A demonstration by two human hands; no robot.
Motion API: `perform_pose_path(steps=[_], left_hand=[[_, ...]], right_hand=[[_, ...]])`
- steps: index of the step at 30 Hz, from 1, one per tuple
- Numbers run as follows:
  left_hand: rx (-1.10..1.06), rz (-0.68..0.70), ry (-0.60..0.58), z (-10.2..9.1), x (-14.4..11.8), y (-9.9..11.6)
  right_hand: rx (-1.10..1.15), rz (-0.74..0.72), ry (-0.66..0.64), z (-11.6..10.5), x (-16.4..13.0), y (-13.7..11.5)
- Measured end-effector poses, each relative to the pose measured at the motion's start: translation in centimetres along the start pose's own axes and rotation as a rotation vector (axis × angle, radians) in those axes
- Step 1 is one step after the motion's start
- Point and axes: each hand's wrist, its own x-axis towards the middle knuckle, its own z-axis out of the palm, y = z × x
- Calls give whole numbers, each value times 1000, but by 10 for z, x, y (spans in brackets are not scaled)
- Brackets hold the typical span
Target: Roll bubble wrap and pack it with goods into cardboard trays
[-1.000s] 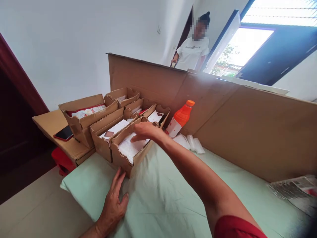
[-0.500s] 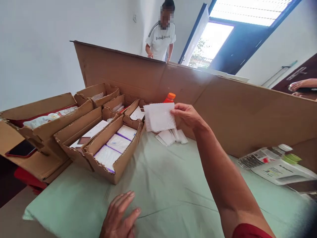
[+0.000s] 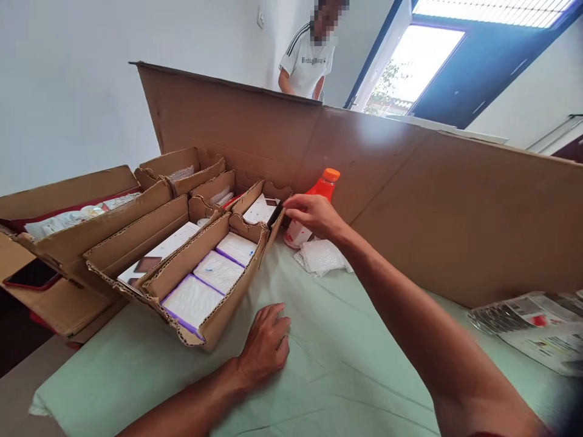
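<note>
Since the earlier frame, the right hand (image 3: 314, 215) has set down the white bubble-wrap sheet it held up and has moved to the near rim of the small rear cardboard tray (image 3: 266, 203). Its fingers pinch at a small dark item at that rim; what the item is cannot be told. The bubble-wrap sheets (image 3: 321, 256) now lie flat on the green cloth (image 3: 328, 358), just right of the front cardboard tray (image 3: 214, 285) and directly below the right hand.

The left hand (image 3: 266, 346) has shifted forward and rests palm down on the green cloth, fingers loosely curled, holding nothing, just right of the front cardboard tray's near corner.

The front cardboard tray holds three white padded packets with purple edges (image 3: 218, 271) in a row. Left of it stands a second tray with a flat white box (image 3: 159, 250), and further left a larger carton (image 3: 68, 224). A red-cased phone (image 3: 31, 274) lies on a cardboard flap at the far left.

An orange bottle (image 3: 319, 194) stands behind the right hand, partly hidden by it, against the tall cardboard wall (image 3: 410, 194). Printed plastic packets (image 3: 532, 328) lie far right of the front tray. Beyond the wall stands a person in a white shirt (image 3: 307, 60).
</note>
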Motion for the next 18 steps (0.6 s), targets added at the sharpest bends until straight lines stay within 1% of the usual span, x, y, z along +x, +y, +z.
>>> perform_pose_path(steps=[3, 5, 7, 9, 12, 16, 18], left_hand=[[-38, -47, -8, -1, -3, -1], [-60, -63, -15, -2, -2, 0], [-82, -70, -18, -1, 0, 0], [-102, -77, -21, 0, 2, -1], [-112, -84, -25, 1, 3, -2], [-107, -79, -39, 1, 4, -2], [-102, -74, -40, 0, 4, -1]], right_hand=[[-187, -85, -365, 17, 45, -42], [-320, -139, -534, 31, 66, -59], [-425, -216, -652, 45, 79, -66], [-497, -235, -747, 57, 86, -67], [-533, -160, -861, 73, 93, -65], [-500, -70, -936, 87, 99, -61], [-465, -55, -935, 92, 102, -59]])
